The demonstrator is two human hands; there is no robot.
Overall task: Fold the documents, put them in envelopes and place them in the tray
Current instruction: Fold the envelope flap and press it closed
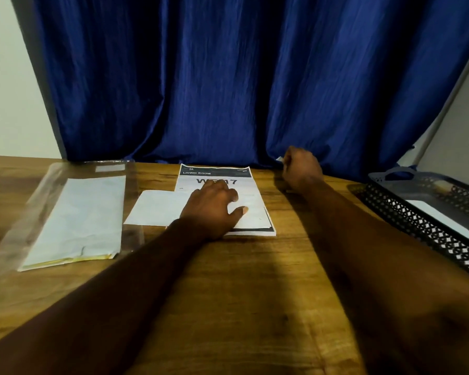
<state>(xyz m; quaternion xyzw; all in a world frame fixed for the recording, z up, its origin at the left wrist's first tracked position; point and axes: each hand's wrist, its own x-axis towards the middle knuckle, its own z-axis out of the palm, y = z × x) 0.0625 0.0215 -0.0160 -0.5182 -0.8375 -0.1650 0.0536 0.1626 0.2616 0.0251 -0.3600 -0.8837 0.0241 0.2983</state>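
A clear sleeve of envelopes [73, 220] is laid at nine o'clock on the table [228, 293]. At twelve, the printed document [255, 212] is pressed flat by the left hand [214, 209], its fingers extended. At one, a small white scrap [279, 159] is pinched in the curled right hand [301, 169]. The mesh tray [417, 220] is set at three.

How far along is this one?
Done: a white piece, likely a filled envelope, lies in the black mesh tray. In hand: the left hand presses the printed document flat, a white envelope beside it; the right hand is curled. Left: folding, inserting, traying; more envelopes wait in the plastic sleeve.
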